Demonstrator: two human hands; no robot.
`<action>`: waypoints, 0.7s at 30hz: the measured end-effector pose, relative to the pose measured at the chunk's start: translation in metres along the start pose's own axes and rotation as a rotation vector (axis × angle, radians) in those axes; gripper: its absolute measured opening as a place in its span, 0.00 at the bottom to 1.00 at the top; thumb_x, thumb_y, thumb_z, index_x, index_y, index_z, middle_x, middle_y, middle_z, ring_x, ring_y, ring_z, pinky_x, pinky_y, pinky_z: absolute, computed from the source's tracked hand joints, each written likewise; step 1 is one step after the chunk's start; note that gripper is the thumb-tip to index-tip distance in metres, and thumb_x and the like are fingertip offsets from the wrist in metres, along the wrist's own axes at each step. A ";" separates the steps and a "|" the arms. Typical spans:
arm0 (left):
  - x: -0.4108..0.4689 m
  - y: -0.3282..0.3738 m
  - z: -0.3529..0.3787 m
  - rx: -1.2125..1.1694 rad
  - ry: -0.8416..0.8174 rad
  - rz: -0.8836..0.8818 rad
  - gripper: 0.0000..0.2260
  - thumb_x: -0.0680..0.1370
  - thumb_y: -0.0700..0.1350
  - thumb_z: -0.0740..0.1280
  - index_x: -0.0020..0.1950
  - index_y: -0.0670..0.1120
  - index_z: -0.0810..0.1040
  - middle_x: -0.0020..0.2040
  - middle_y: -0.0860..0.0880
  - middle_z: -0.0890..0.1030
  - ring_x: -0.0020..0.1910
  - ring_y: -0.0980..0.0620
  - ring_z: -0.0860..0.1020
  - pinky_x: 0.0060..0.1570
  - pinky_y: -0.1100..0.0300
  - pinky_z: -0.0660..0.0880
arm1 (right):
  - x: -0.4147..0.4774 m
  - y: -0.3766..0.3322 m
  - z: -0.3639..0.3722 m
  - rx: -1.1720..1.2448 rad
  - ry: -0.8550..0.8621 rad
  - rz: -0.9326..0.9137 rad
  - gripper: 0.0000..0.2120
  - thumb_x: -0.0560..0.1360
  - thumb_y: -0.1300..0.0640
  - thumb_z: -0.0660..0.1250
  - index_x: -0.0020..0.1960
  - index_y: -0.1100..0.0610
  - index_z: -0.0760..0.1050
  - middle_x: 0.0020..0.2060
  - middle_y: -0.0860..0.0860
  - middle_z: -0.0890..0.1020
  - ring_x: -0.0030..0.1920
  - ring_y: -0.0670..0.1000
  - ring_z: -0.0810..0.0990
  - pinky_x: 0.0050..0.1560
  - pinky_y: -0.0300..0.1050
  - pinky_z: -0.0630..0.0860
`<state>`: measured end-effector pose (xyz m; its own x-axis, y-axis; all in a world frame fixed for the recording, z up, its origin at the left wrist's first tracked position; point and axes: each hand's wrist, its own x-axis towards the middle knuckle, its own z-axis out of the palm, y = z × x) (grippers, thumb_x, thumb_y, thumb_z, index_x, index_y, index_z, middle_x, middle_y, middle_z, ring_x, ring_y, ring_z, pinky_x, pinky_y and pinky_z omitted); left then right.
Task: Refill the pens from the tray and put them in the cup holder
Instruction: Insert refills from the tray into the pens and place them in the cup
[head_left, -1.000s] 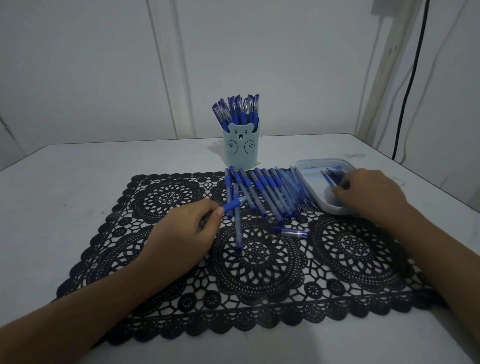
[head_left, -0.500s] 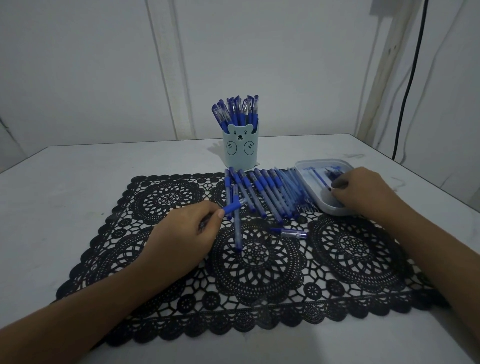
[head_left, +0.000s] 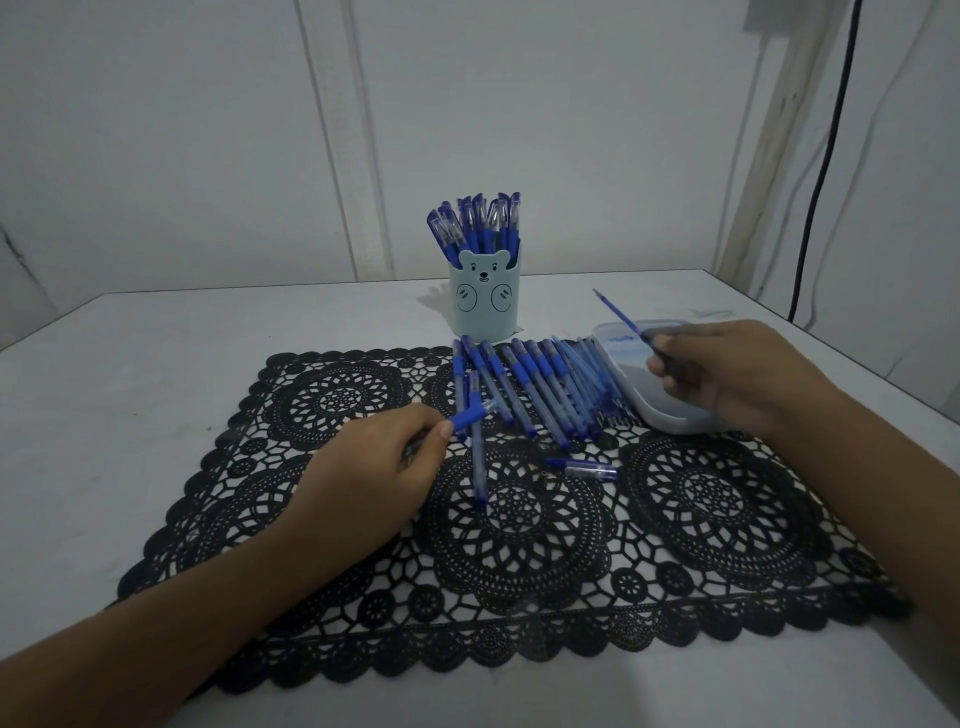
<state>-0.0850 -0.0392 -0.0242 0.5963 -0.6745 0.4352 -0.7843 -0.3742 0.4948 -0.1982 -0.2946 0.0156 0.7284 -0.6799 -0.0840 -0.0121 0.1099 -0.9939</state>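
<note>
As it rises from tray (head_left: 649, 413), right hand (head_left: 727, 376) now pinches refill (head_left: 621, 315).

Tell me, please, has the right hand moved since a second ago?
Yes: against the still tray, the right hand has lifted slightly left, pinching a refill that now rises above the rim.

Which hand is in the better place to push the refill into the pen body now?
Right. The right hand pinches the refill, lifted over the tray. The left hand only holds the pen body over the mat, free end pointing rightward.
</note>
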 end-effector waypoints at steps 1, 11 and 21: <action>0.000 0.000 0.000 0.001 -0.001 -0.001 0.07 0.78 0.48 0.60 0.44 0.52 0.76 0.27 0.52 0.73 0.29 0.56 0.71 0.28 0.61 0.66 | 0.000 -0.001 0.001 0.122 -0.043 0.034 0.05 0.76 0.67 0.61 0.46 0.65 0.76 0.32 0.54 0.76 0.27 0.43 0.77 0.27 0.32 0.74; 0.000 0.000 0.000 -0.012 0.003 0.033 0.06 0.78 0.47 0.61 0.43 0.54 0.75 0.26 0.53 0.72 0.27 0.55 0.70 0.27 0.61 0.66 | -0.017 -0.001 0.021 0.500 -0.265 0.030 0.08 0.75 0.69 0.58 0.50 0.65 0.75 0.32 0.54 0.80 0.33 0.46 0.80 0.38 0.37 0.80; -0.001 -0.001 0.001 -0.012 0.024 0.195 0.12 0.76 0.56 0.55 0.45 0.53 0.76 0.29 0.56 0.73 0.30 0.57 0.72 0.28 0.69 0.67 | -0.054 0.021 0.058 0.167 -0.350 -0.157 0.05 0.69 0.61 0.64 0.45 0.60 0.72 0.37 0.57 0.84 0.40 0.55 0.84 0.40 0.44 0.81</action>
<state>-0.0851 -0.0385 -0.0256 0.4376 -0.7179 0.5414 -0.8832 -0.2304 0.4084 -0.1980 -0.2135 0.0033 0.9017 -0.4136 0.1255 0.2076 0.1598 -0.9651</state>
